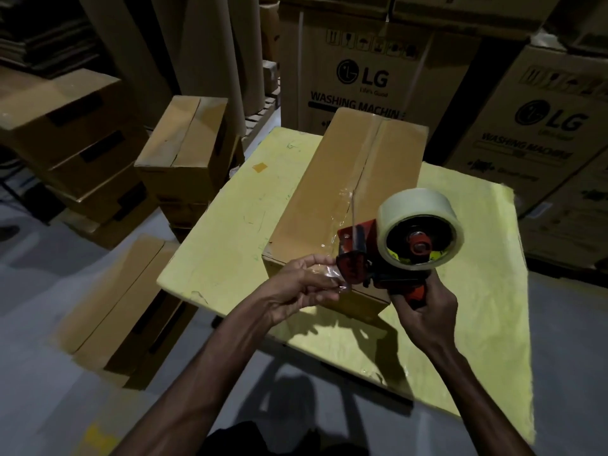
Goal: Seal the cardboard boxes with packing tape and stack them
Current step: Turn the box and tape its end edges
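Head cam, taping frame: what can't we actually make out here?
Head view only:
- Near end face of the box: hidden by the left hand and tape dispenser, so any tape running down it is unseen.
- Clear tape end the left hand pinches: glare hides its edges.
- Dispenser handle: mostly covered by the right hand.
- Dim side stack: can't tell if it's sealed.

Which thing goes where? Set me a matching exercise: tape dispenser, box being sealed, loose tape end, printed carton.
Things: 1 red tape dispenser with clear roll; 2 brown cardboard box; 3 loose clear tape end; 4 large printed washing-machine carton.
Places: A on the yellow table; B behind the table; C gripped by right hand; D pinched by left hand.
Pairs: 1-C, 2-A, 3-D, 4-B.
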Available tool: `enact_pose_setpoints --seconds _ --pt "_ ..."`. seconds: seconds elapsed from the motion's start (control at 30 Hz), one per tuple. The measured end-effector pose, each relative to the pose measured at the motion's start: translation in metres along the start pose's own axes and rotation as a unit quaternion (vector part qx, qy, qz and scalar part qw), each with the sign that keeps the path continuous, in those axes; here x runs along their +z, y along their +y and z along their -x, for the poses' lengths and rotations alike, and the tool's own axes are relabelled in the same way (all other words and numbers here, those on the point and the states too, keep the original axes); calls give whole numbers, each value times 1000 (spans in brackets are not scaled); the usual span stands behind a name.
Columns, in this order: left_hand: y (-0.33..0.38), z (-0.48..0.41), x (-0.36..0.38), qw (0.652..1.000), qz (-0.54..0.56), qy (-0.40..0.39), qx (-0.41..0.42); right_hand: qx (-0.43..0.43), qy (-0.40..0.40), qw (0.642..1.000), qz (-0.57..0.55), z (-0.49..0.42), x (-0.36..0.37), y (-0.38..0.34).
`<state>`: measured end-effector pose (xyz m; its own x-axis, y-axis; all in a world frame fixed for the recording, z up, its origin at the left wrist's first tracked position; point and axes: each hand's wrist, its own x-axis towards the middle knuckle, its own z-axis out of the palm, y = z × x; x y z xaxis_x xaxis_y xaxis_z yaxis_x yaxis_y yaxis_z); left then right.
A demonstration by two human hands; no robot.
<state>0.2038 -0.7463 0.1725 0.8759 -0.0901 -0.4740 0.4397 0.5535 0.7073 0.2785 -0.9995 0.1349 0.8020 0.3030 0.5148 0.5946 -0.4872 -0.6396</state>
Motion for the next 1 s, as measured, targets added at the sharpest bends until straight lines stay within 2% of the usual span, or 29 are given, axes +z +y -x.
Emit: enact_pose_setpoints --seconds 0.1,0.27,0.47,0.67,0.83,1.0 --pt "12 1 -4 998 -48 8 -28 -10 -33 999 11 -8 1 5" --pt "36 5 -22 982 -162 25 -93 -41 -132 990 -4 -18 4 9" --pt "55 0 -57 959 -252 77 -108 -23 -211 977 -17 -36 25 -5" --pt "70 -4 -86 925 -339 137 -103 -16 -317 946 -71 -54 51 -18" --pt "85 -7 -113 899 -387 201 -33 -35 -324 945 -22 -62 54 -21" --pt "79 -6 -123 926 -331 177 -29 -12 -305 952 8 -62 39 -16"
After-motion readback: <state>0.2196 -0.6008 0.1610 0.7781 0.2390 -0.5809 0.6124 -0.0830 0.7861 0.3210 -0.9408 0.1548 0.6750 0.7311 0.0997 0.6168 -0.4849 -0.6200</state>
